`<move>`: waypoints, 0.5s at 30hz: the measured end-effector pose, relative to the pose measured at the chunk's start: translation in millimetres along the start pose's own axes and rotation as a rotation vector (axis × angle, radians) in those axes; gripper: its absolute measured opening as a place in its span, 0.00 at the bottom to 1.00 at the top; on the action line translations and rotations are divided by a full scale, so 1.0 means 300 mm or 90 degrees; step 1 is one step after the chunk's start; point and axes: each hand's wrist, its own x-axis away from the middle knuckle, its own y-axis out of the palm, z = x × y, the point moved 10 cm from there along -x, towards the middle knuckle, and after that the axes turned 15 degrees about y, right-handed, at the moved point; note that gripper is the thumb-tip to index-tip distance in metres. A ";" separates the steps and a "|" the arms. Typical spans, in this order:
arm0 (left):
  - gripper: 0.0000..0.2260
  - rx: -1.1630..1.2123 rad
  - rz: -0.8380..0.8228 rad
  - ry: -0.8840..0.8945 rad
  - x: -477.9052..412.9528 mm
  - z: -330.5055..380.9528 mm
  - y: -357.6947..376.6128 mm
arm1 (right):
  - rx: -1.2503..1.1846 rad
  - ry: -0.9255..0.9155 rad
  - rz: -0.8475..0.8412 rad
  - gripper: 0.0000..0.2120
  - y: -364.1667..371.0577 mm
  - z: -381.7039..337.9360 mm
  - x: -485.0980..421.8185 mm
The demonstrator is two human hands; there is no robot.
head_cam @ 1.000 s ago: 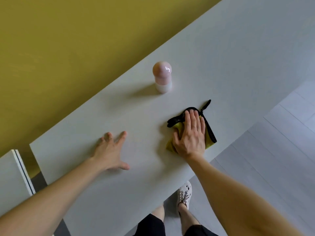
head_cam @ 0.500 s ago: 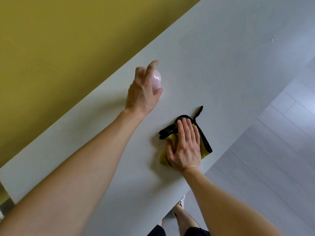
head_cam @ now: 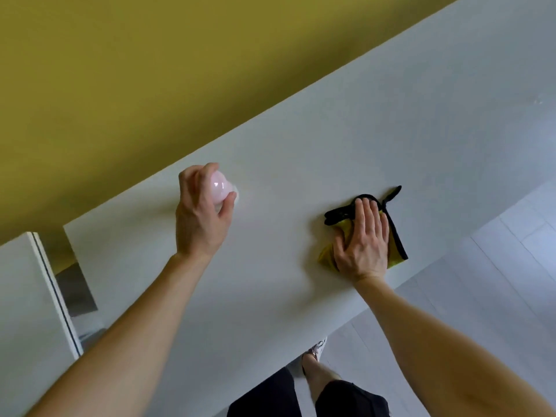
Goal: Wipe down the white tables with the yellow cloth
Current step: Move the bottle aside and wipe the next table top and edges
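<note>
A yellow cloth (head_cam: 397,251) with a black edge lies near the front edge of the long white table (head_cam: 376,130). My right hand (head_cam: 362,239) presses flat on the cloth, fingers together, covering most of it. My left hand (head_cam: 200,215) is curled around the top of a small pink bottle (head_cam: 219,187) that stands near the table's back left part; only its glossy pink cap and a bit of its white base show.
A yellow wall (head_cam: 150,70) runs along the table's far edge. A second white table (head_cam: 27,311) stands at the left, across a narrow gap. Pale floor tiles (head_cam: 496,281) lie to the right, with my legs and one shoe (head_cam: 316,350) below the table edge.
My left hand rose from the tabletop, reached forward and closed around the pink bottle. My right hand has stayed flat on the cloth. The view has shifted.
</note>
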 end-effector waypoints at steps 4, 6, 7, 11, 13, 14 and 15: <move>0.26 -0.021 0.029 -0.080 0.152 -0.148 -0.105 | 0.043 0.006 -0.023 0.40 0.012 -0.003 0.012; 0.26 -0.038 0.046 -0.109 0.171 -0.208 -0.164 | 0.035 -0.063 -0.049 0.40 0.038 -0.124 0.105; 0.27 -0.048 0.044 -0.117 0.172 -0.235 -0.188 | 0.020 -0.135 -0.078 0.39 0.070 -0.223 0.185; 0.29 -0.066 0.011 -0.134 0.162 -0.320 -0.231 | -0.052 -0.366 -0.195 0.36 0.230 -0.598 0.567; 0.31 -0.072 -0.009 -0.146 0.166 -0.335 -0.223 | -0.066 -0.384 -0.199 0.35 0.272 -0.673 0.635; 0.33 -0.107 -0.013 -0.139 0.166 -0.325 -0.226 | -0.073 -0.391 -0.199 0.35 0.282 -0.682 0.638; 0.33 -0.159 -0.013 -0.106 0.160 -0.295 -0.232 | -0.075 -0.409 -0.201 0.35 0.283 -0.677 0.627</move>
